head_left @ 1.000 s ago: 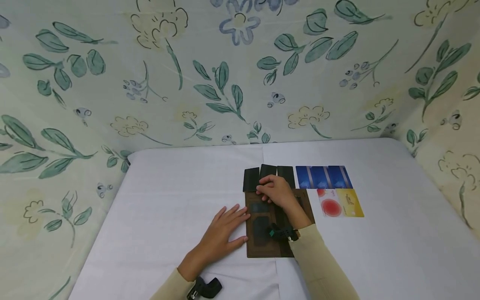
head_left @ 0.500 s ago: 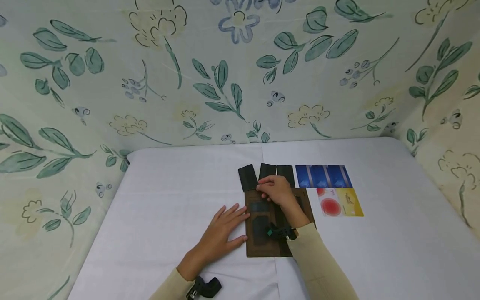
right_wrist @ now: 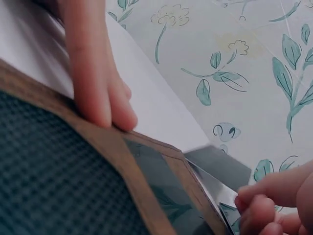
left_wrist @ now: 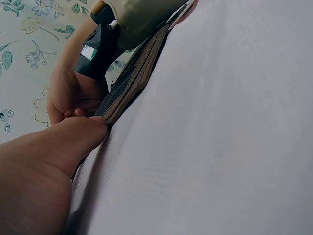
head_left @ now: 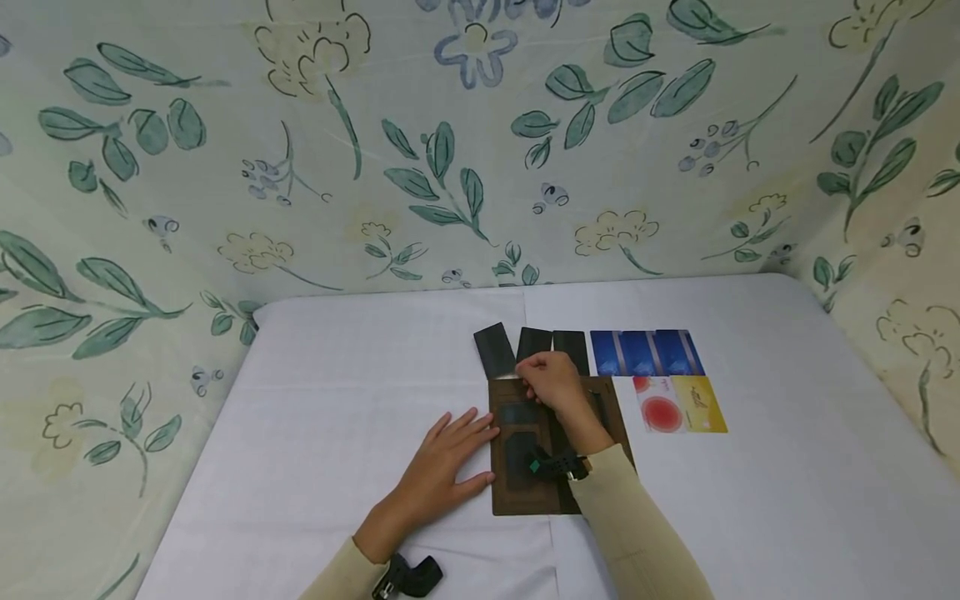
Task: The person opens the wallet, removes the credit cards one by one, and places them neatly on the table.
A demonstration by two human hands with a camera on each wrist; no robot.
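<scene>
A brown wallet [head_left: 525, 492] lies opened out on the white table, with dark mesh and a clear window showing inside. My left hand [head_left: 442, 462] rests on its left edge with fingers spread, its fingertips pressing the border in the right wrist view. At the wallet's far edge my right hand [head_left: 555, 383] pinches the corner of a black card [head_left: 494, 350]. That card tilts to the left, and its flat face [right_wrist: 220, 164] looks grey in the right wrist view. Beside it stand a second black card [head_left: 535, 341] and a third black card [head_left: 572, 348], upright at the same edge.
To the right lie several blue cards [head_left: 638, 353] in a row. Below them are a white card with a red circle [head_left: 662, 408] and a yellow card [head_left: 701, 404]. Floral cloth [head_left: 465, 150] hangs behind the table's far edge.
The leftmost black card has tilted to the left and shifted away from the wallet's far edge, where a pale strip now shows. My right hand moved slightly with it; my left stayed put.
</scene>
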